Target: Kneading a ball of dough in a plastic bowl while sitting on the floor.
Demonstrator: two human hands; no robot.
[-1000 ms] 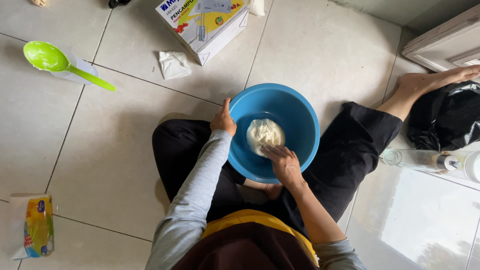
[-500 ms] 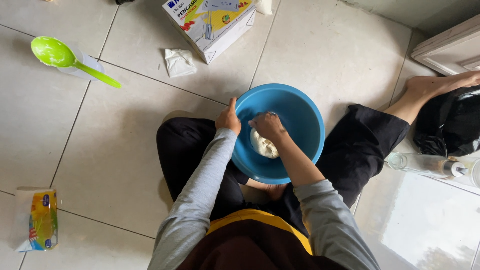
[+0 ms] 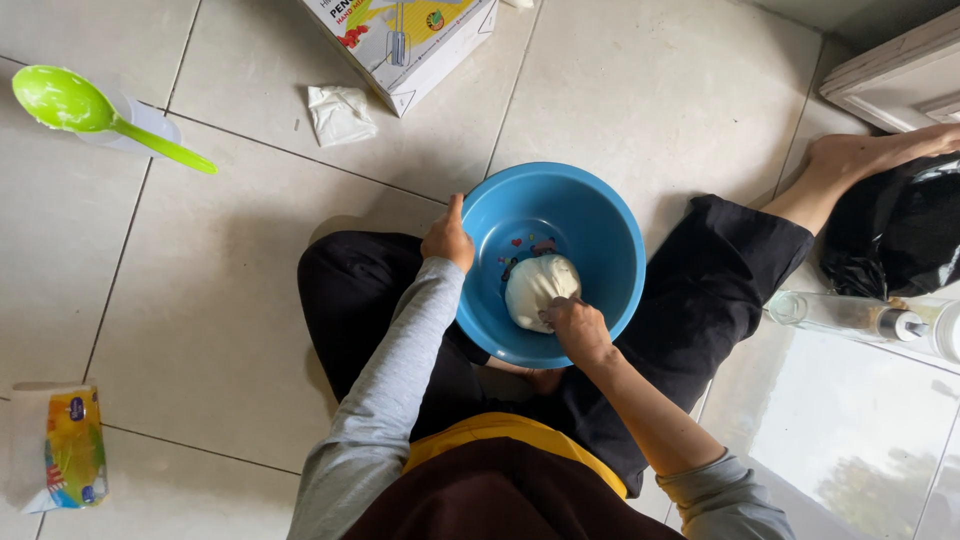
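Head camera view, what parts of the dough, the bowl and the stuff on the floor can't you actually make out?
- Dough: near side hidden under the right hand.
- Blue bowl: left rim covered by the left hand.
- Cardboard box: cut off by the top edge.
- Clear bottle: runs off the right edge.
- Yellow packet: contents too small to tell.

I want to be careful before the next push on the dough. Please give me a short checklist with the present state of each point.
1. Left hand grips the bowl rim: ok.
2. Right hand rests on the dough: ok.
3. Dough is one lump inside the bowl: ok.
4. Bowl sits steady between the legs: cannot tell; its base is hidden.
5. Green ladle out of the way: ok, it lies far off on the floor.
6. Clear bottle away from the bowl: ok, it lies beyond the right leg.
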